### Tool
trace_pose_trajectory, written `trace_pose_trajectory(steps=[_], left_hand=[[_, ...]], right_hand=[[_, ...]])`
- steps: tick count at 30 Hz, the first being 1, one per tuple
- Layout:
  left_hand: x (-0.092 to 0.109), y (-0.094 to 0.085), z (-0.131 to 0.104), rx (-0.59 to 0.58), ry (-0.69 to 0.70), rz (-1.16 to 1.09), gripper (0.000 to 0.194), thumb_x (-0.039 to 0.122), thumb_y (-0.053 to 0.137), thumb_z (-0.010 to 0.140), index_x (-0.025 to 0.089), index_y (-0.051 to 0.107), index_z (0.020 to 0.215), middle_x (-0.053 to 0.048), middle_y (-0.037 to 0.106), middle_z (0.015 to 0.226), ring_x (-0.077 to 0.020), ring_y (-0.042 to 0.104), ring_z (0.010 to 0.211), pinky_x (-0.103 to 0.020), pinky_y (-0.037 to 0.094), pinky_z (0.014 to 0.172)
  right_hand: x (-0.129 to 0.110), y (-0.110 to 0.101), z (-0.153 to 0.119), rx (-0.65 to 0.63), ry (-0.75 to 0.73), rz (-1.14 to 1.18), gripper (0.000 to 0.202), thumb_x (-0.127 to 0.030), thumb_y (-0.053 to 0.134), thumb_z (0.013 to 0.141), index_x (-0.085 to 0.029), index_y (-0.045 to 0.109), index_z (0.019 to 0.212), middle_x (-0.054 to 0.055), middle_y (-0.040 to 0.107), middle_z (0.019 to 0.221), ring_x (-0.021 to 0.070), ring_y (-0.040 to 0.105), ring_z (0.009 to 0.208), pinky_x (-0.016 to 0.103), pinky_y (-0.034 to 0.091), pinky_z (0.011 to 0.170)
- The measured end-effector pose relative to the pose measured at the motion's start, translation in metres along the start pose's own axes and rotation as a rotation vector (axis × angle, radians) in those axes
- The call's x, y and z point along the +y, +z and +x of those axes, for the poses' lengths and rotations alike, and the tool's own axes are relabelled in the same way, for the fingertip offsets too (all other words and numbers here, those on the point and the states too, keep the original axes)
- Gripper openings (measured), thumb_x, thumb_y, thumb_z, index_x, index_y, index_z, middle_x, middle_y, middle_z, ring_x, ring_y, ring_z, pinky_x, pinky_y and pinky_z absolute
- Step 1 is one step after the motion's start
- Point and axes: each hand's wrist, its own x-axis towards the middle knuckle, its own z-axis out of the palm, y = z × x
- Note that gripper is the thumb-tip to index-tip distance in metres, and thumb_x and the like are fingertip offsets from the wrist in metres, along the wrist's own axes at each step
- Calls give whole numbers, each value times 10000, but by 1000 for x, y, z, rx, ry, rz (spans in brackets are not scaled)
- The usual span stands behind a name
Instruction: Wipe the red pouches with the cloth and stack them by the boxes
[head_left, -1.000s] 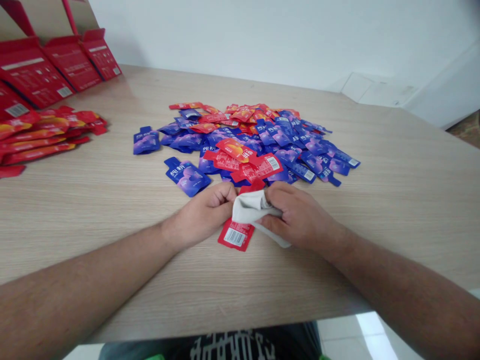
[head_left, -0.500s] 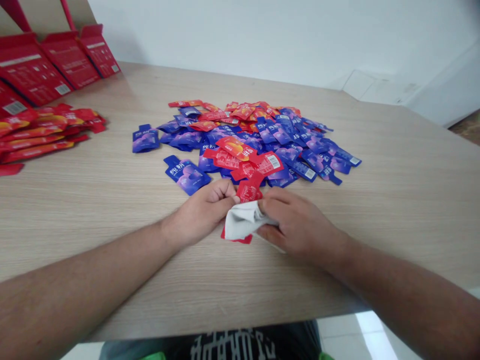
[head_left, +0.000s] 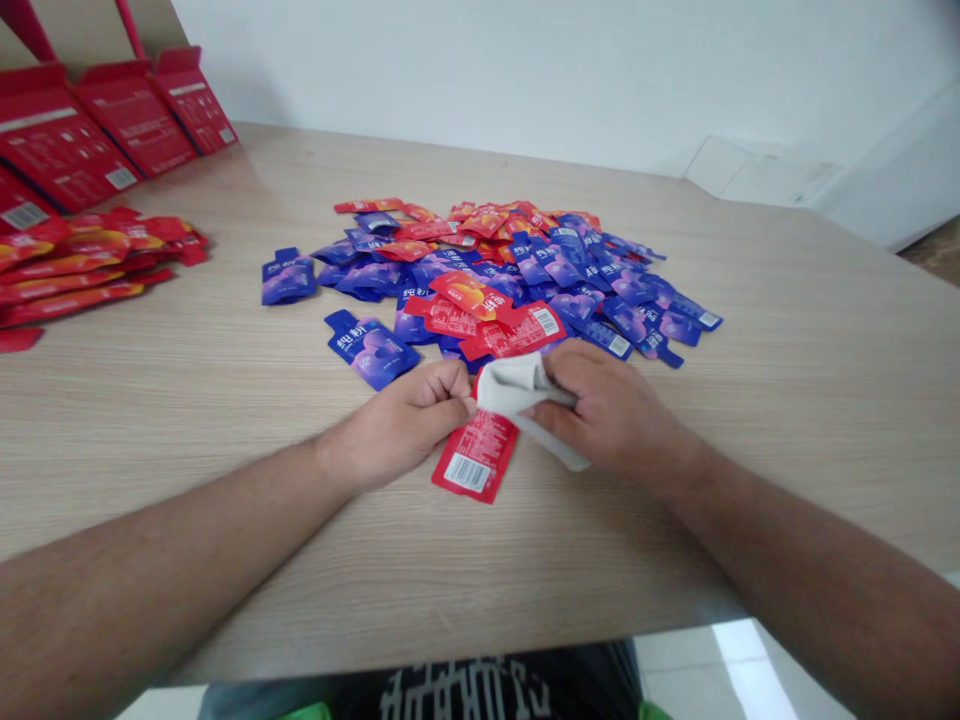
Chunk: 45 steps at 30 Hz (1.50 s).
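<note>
A red pouch (head_left: 474, 455) lies on the table in front of me, its barcode side up and its lower end toward me. My left hand (head_left: 416, 420) is closed, pinching the pouch's left edge between thumb and finger. In my right hand (head_left: 600, 405) is a folded white cloth (head_left: 514, 385), gripped between thumb and fingers. The cloth covers the pouch's upper end, so that part is hidden. Just beyond my hands, a red pouch with a barcode (head_left: 525, 333) rests on the pile, and a blue pouch (head_left: 373, 350) lies beyond my left hand.
A mixed pile of blue and red pouches (head_left: 555, 265) spreads over the middle of the wooden table (head_left: 787, 400). Stacked red pouches (head_left: 82, 265) lie at the left, before upright red boxes (head_left: 135, 120). A white wall (head_left: 525, 80) stands behind the table.
My right hand has moved the cloth up and away from me along the pouch, uncovering its lower end with the barcode. My left hand stays nearly in place.
</note>
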Motion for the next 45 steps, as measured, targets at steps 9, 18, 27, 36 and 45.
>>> trace_pose_trajectory(steps=[9, 18, 27, 36, 45], left_hand=[[-3, -4, 2, -25, 40, 107, 240, 320, 677, 910, 191, 496, 818, 43, 551, 694, -84, 463, 573, -218, 370, 542], [2, 0, 1, 25, 57, 143, 162, 260, 668, 876, 186, 538, 814, 45, 561, 667, -82, 455, 546, -210, 362, 527], [-2, 0, 3, 91, 2, 53, 194, 303, 686, 882, 191, 540, 820, 39, 569, 667, -88, 474, 532, -211, 367, 510], [2, -1, 0, 10, 34, 135, 191, 270, 664, 899, 185, 527, 798, 43, 535, 671, -80, 438, 549, -208, 356, 518], [4, -1, -1, -36, 31, 180, 237, 337, 671, 910, 185, 525, 800, 32, 546, 699, -91, 445, 574, -216, 358, 538]], right_hand=[[9, 0, 3, 22, 26, 13, 281, -461, 631, 990, -209, 559, 888, 44, 620, 889, 206, 559, 825, 325, 412, 725], [-11, 2, -4, -125, -22, 48, 187, -382, 638, 986, -208, 576, 954, 73, 644, 1005, 225, 607, 928, 344, 478, 805], [-23, 4, -8, -125, -44, 29, 151, -335, 649, 970, -204, 591, 925, 68, 629, 972, 208, 583, 876, 331, 459, 745], [-13, 0, -5, -107, -44, -3, 148, -338, 639, 983, -194, 614, 958, 73, 646, 992, 215, 601, 910, 338, 461, 786], [-10, 0, -1, -76, -4, 51, 203, -389, 642, 974, -205, 585, 909, 54, 633, 922, 212, 582, 854, 330, 452, 755]])
